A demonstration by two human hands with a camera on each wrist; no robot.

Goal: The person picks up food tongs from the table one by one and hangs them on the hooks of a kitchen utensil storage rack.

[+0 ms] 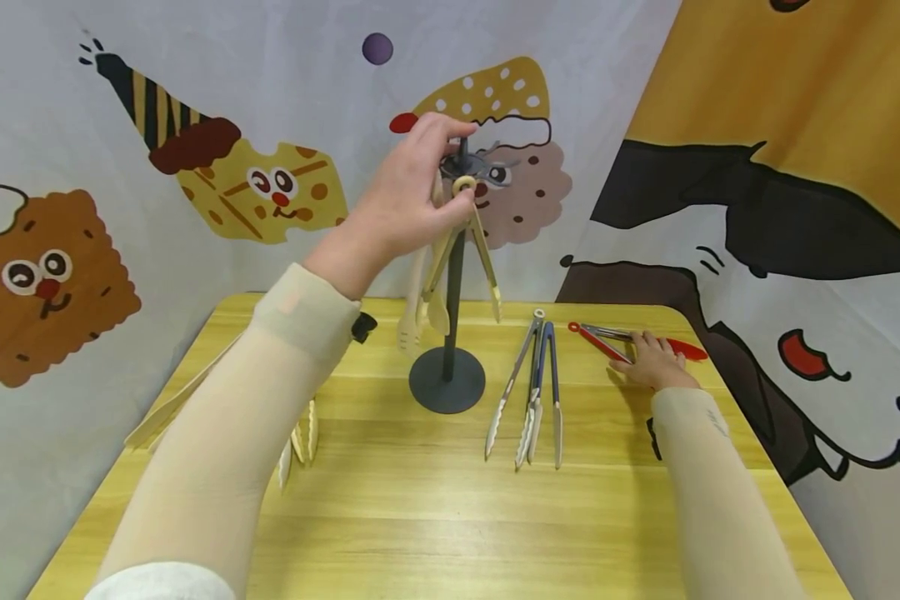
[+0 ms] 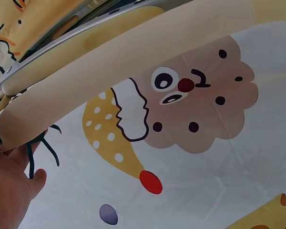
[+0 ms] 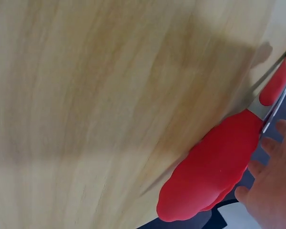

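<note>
A dark stand with a round base point(image 1: 447, 381) carries hooks point(image 1: 474, 165) at its top. My left hand point(image 1: 412, 187) is up there, thumb at the ring of a pair of beige tongs point(image 1: 486, 262) whose arms hang spread apart, index finger stretched over the hooks. Wooden utensils point(image 1: 412, 312) hang beside them; in the left wrist view a pale wooden handle point(image 2: 124, 62) hides part of the hand. At the table's right, my right hand point(image 1: 654, 362) lies over red tongs point(image 1: 688, 349), fingers spread along them in the right wrist view.
Blue-handled tongs point(image 1: 547, 367) and metal tongs point(image 1: 515, 375) lie right of the base. Further left, long wooden utensils point(image 1: 183, 400) and pale-tipped tongs point(image 1: 311, 433) are partly covered by my left arm. A printed cloth point(image 1: 285, 50) hangs behind the table point(image 1: 450, 517).
</note>
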